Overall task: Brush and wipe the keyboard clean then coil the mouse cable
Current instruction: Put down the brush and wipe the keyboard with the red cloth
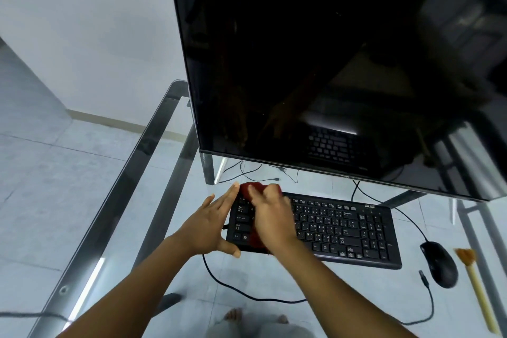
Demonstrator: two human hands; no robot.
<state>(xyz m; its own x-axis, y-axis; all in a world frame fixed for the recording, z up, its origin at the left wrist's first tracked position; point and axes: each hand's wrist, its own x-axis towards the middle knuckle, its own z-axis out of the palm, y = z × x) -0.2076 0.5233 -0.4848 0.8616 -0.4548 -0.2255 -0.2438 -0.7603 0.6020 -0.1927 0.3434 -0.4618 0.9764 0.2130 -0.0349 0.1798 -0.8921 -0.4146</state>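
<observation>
Both hands work at the keyboard's (340, 230) left end: the right hand (270, 217) is closed around a red cloth (251, 189) pressed onto the keys, the left hand (211, 223) open, bracing the edge. Mouse (440, 263) and brush (476, 282) lie right on the glass tabletop (115, 228).

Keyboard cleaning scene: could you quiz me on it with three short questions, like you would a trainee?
1. True or false: the right hand presses a red cloth onto the keyboard.
2. What does the left hand do? A) holds the brush B) steadies the keyboard's left edge with open fingers C) lifts the mouse
3. Fill in: the brush lies on the glass table, to the right of the ____.

Key:
1. True
2. B
3. mouse
</observation>
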